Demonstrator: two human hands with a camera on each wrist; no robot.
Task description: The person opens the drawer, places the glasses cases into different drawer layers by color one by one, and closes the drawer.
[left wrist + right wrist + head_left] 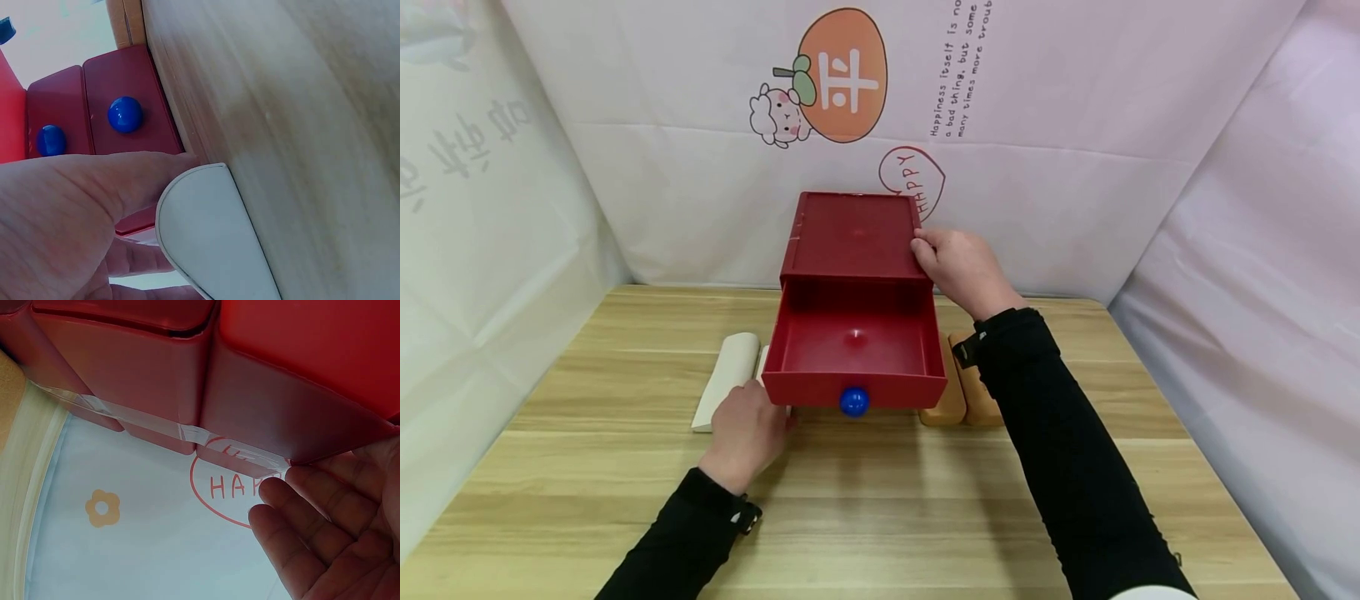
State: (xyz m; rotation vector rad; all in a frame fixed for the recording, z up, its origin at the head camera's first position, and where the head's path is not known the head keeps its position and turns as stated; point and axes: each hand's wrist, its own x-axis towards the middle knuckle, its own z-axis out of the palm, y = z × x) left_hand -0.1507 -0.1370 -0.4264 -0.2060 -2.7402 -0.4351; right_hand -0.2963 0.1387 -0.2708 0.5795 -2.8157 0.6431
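Observation:
A red drawer cabinet (856, 237) stands toward the back of the table, its top drawer (857, 389) pulled out and showing a bare inside. My right hand (962, 265) holds the cabinet's top right edge, thumb on top. In the right wrist view, several fingers (312, 540) lie along the cabinet's taped rear corner. Below the drawer's left front corner, my left hand (747, 433) grips a white half-round block (215, 234), thumb on its near side and fingers beyond. A second white half-round block (726, 379) lies to the left.
Two tan blocks (951, 400) lie right of the cabinet, partly hidden by the drawer and sleeve. Two lower drawers with blue knobs (125, 114) are closed. White printed cloth (1060, 100) hangs behind and at both sides of the wooden table (865, 517).

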